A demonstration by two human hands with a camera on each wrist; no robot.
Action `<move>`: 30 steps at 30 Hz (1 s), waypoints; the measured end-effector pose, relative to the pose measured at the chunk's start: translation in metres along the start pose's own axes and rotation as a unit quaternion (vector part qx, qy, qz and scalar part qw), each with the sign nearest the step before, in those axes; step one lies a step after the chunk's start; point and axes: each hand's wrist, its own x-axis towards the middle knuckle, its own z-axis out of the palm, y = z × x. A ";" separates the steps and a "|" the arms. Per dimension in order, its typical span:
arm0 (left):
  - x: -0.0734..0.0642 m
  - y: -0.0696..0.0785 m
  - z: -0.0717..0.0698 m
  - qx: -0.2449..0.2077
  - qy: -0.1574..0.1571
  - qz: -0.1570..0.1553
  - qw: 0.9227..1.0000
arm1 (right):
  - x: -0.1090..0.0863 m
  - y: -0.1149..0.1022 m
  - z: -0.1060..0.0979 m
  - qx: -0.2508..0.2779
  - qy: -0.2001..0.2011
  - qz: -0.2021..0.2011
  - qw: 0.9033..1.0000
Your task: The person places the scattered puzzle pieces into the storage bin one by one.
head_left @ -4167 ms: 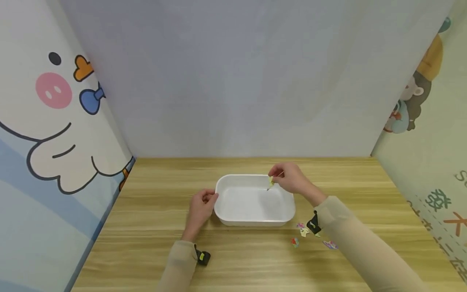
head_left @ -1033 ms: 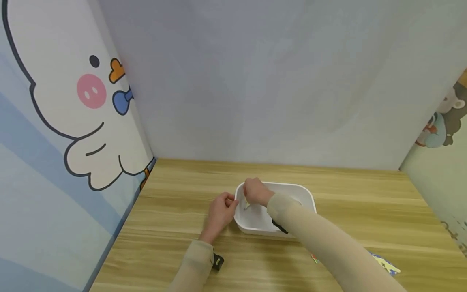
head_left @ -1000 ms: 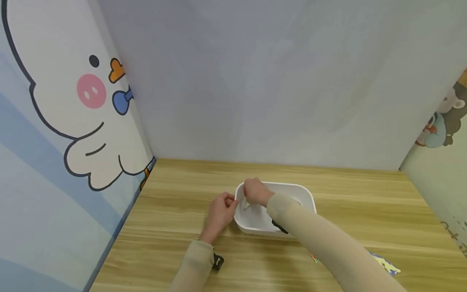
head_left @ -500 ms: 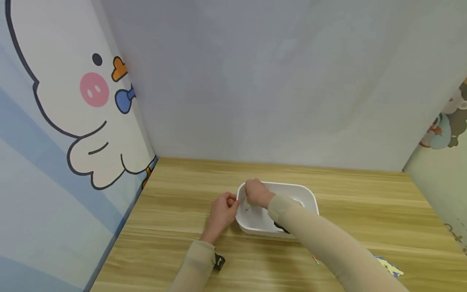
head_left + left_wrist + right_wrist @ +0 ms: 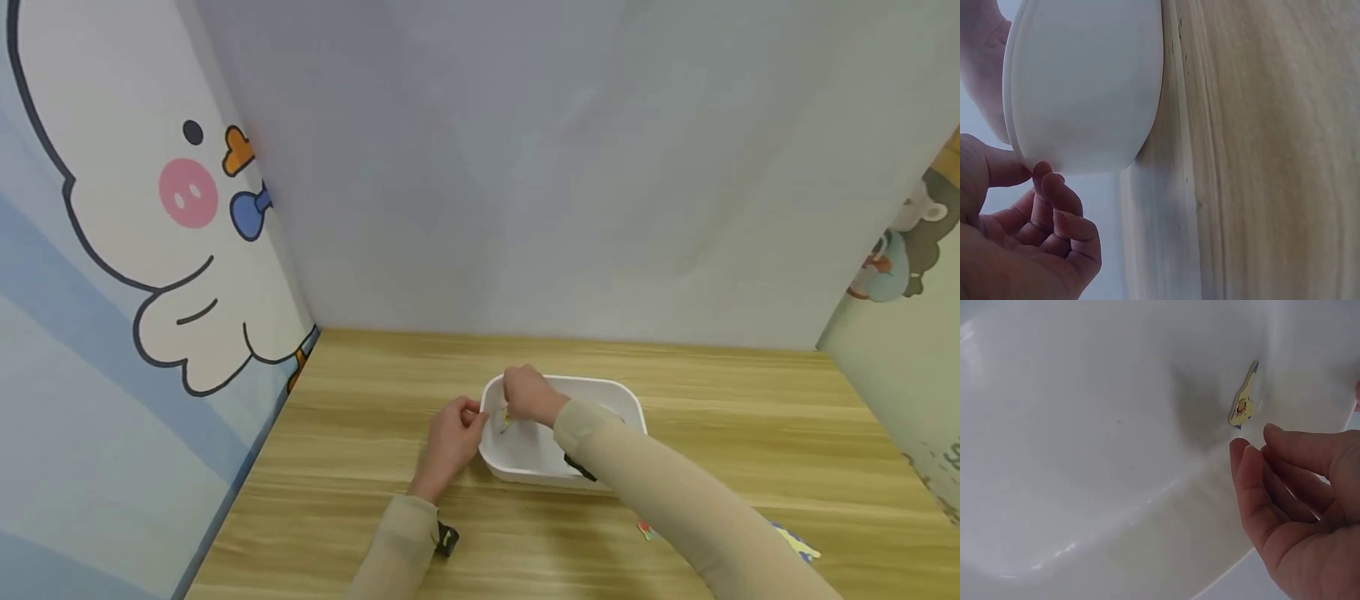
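Two hands curl: left (image 5: 450, 437) pinching the white tub (image 5: 525, 477), right (image 5: 529, 394) dipped inside, seemingly loose beside a cutout (image 5: 1242, 403).

Right sleeve (image 5: 675, 492) hiding the tray's (image 5: 525, 477) near-right corner, part of a yellow-blue piece (image 5: 797, 542) toward the table's (image 5: 750, 408) cut-off near edge.

A wood-grained table (image 5: 360, 400) bears a white tub (image 5: 532, 478), a reddish scrap (image 5: 645, 529) and a yellow-and-blue piece (image 5: 797, 543), seemingly flat.
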 end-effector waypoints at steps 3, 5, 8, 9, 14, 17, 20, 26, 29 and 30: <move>0.000 -0.001 0.002 -0.005 0.000 -0.003 1.000 | -0.005 0.001 -0.006 0.005 0.000 0.001 1.000; 0.000 -0.002 0.003 -0.007 0.004 -0.002 1.000 | -0.010 0.001 -0.013 0.013 0.002 -0.002 1.000; 0.000 -0.003 0.004 -0.008 0.007 0.004 1.000 | -0.018 0.005 -0.023 0.027 0.009 -0.015 0.999; 0.001 -0.002 0.004 -0.009 0.008 0.002 1.000 | -0.021 0.006 -0.027 0.029 0.012 -0.019 0.999; 0.002 -0.001 0.006 -0.003 0.007 0.002 1.000 | -0.036 0.017 -0.046 0.058 0.010 -0.020 0.998; 0.003 -0.002 0.007 0.003 0.012 0.010 1.000 | -0.046 0.022 -0.057 0.076 0.010 -0.020 0.997; 0.004 -0.003 0.008 0.003 0.018 0.013 1.000 | -0.056 0.026 -0.065 0.085 0.017 -0.016 0.996; 0.002 -0.004 0.008 0.015 0.028 0.005 0.999 | -0.075 0.032 -0.072 0.088 0.033 -0.018 0.995; 0.000 -0.003 0.007 0.019 0.029 -0.001 0.999 | -0.084 0.037 -0.074 0.083 0.038 -0.018 0.996; -0.001 -0.004 0.007 0.020 0.030 -0.002 0.999 | -0.087 0.039 -0.074 0.081 0.040 -0.019 0.996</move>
